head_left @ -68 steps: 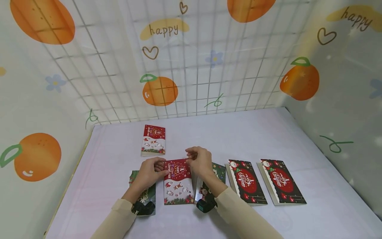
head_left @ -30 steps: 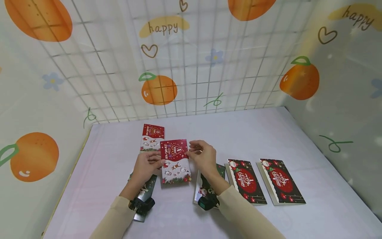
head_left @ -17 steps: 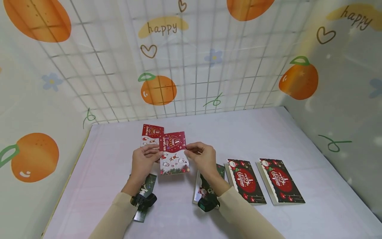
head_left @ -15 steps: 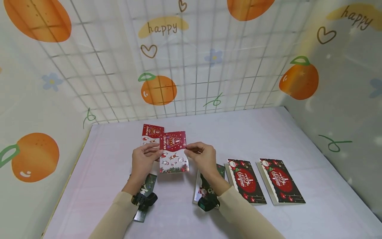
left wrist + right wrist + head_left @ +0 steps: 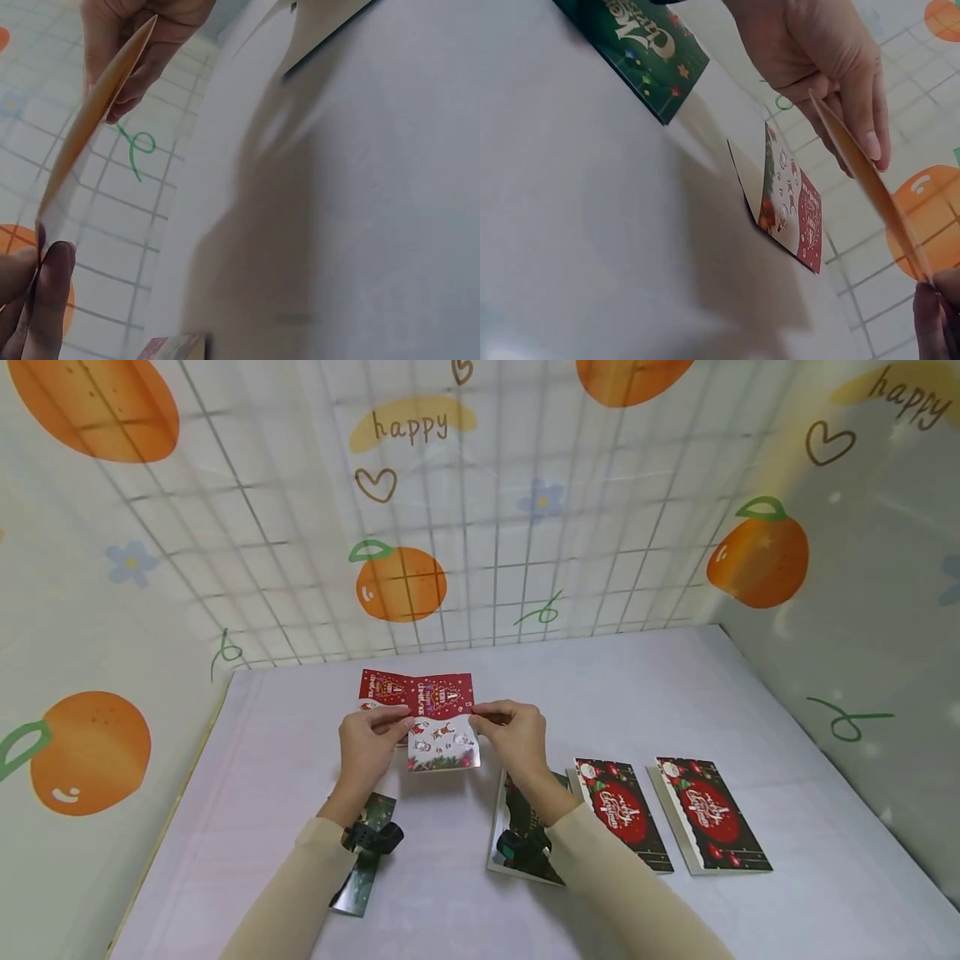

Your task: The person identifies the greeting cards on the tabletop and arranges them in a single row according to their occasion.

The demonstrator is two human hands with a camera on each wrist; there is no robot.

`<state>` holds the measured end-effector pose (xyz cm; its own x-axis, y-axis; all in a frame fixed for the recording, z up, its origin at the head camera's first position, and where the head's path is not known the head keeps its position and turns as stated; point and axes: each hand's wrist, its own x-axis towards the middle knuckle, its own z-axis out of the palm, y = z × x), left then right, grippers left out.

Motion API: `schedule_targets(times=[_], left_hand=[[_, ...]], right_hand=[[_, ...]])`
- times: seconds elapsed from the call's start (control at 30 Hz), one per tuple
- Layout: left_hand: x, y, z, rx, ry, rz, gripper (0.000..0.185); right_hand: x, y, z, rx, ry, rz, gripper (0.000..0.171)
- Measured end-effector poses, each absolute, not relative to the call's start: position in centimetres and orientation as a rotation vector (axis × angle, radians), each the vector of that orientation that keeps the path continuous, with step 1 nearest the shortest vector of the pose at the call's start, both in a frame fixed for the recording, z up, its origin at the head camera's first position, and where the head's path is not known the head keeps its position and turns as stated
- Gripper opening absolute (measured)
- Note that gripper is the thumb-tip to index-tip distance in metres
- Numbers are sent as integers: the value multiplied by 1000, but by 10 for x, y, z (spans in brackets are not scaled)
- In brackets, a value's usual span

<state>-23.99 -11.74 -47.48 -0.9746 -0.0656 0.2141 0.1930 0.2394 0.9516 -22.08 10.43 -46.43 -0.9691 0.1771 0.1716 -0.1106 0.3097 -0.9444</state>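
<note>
A red-and-white Christmas card (image 5: 442, 739) is held up off the table between both hands. My left hand (image 5: 366, 752) pinches its left edge with thumb and fingers, and my right hand (image 5: 516, 739) pinches the right edge. From the left wrist view the card (image 5: 94, 131) appears edge-on, its two leaves slightly bowed apart. Behind it in the head view, a matching card (image 5: 384, 685) is partly covered; the right wrist view has that second card (image 5: 789, 199) on the table, its leaves a little spread.
Under my left wrist lies a dark green card (image 5: 367, 881), and beneath the right forearm another green card (image 5: 517, 802), both partly hidden. Two black cards with red circles, one nearer (image 5: 618, 806) and one farther right (image 5: 711, 814), lie to the right. A patterned curtain (image 5: 465, 510) backs the table.
Both hands have carried the red-and-white card from the table's middle up and away, to beside the matching card in the head view. The green card by my left wrist has shifted and tilted.
</note>
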Motion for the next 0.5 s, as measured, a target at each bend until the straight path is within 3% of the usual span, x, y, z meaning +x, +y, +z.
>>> schedule_targets(times=[0.5], left_hand=[[-275,-116,-464,-138,-2483,-1573,17]], right_hand=[[-265,98,-464,-105,-2438,1604,13]])
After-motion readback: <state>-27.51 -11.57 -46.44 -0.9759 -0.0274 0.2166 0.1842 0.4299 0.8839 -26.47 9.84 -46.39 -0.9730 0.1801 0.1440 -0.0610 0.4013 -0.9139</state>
